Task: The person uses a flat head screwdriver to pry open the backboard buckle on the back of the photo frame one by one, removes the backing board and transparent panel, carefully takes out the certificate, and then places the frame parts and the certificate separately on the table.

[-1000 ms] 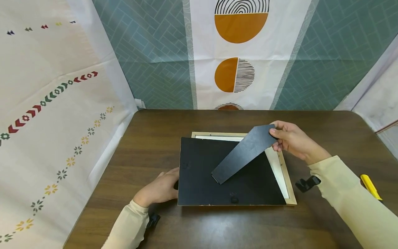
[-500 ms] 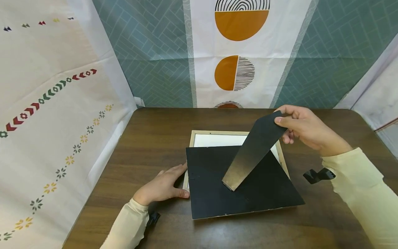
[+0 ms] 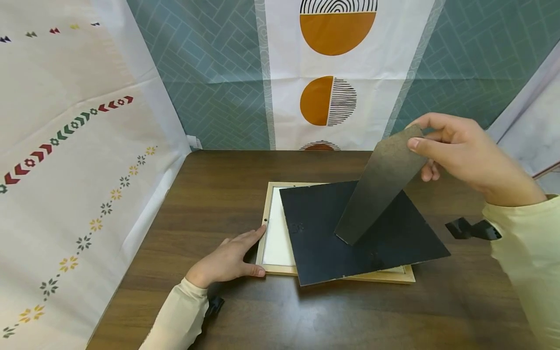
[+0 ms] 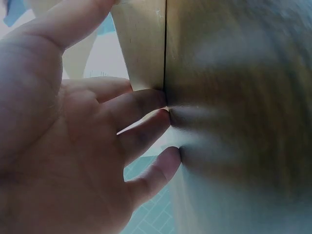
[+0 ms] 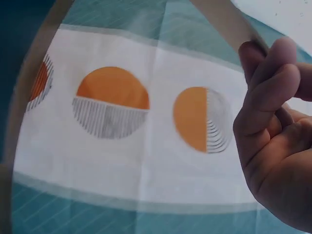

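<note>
A light wooden picture frame (image 3: 380, 277) lies face down on the table, with a white panel (image 3: 280, 240) inside it. My left hand (image 3: 227, 260) rests at its left edge, fingers extended; in the left wrist view the fingertips touch the table beside the frame side (image 4: 141, 44). Between thumb and fingers, my right hand (image 3: 468, 153) pinches the top of the dark easel leg (image 3: 380, 182). From that leg hangs the black backing board (image 3: 315, 228), tilted and turned over the frame, covering much of it. The right wrist view shows the pinching fingers (image 5: 273, 92) and part of the leg (image 5: 224, 24).
The brown wooden table (image 3: 350, 316) extends around the frame. Behind it hangs a teal and white cloth (image 3: 284, 112) with orange half-circles. A white patterned cloth (image 3: 144, 194) borders the table's left side.
My right hand has risen and moved right, lifting the backing board by its leg and swinging it rightward off the frame's left part. The left hand's thumb has come out from behind the board.
</note>
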